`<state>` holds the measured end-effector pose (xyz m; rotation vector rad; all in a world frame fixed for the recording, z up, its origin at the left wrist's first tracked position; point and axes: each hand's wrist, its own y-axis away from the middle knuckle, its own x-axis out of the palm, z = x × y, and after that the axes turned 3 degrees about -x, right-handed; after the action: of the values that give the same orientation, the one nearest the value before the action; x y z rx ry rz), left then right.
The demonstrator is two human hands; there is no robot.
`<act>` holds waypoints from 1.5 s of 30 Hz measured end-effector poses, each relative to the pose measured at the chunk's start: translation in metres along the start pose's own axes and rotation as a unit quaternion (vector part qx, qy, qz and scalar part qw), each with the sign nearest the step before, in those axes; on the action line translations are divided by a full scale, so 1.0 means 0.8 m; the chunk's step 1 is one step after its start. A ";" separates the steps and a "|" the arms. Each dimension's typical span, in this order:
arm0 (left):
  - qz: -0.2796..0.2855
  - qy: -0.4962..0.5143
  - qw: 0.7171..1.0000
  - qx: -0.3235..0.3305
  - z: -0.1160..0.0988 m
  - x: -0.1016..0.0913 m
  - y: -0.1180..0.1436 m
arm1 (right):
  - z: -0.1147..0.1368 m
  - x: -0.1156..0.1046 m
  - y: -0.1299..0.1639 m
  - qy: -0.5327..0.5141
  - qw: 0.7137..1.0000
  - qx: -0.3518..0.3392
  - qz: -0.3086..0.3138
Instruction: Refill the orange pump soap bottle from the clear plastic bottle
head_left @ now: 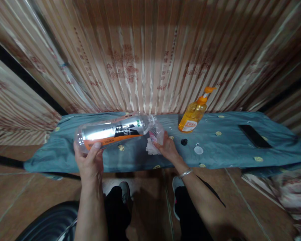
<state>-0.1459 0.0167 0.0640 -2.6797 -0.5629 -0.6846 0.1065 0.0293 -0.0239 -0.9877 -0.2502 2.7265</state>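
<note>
Clear plastic bottle (115,131) lies sideways above the front edge of the cloth-covered bench (228,147), left hand (90,160) fingers wrapped around its base. Right hand (165,147) pinches a small cup (157,134) at its mouth; keeping both level should avoid spilling.

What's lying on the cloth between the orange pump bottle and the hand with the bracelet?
In the head view, a small black cap lies on the blue cloth between the pump bottle and the right hand; a white lid sits just right of it.
</note>
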 end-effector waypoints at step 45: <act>0.003 -0.008 1.000 0.003 0.000 -0.001 0.001 | -0.014 0.009 0.000 0.010 1.000 -0.021 -0.018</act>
<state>-0.1465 0.0160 0.0634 -2.6836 -0.5596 -0.6589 0.1083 0.0321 -0.0366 -1.0103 -0.3199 2.6884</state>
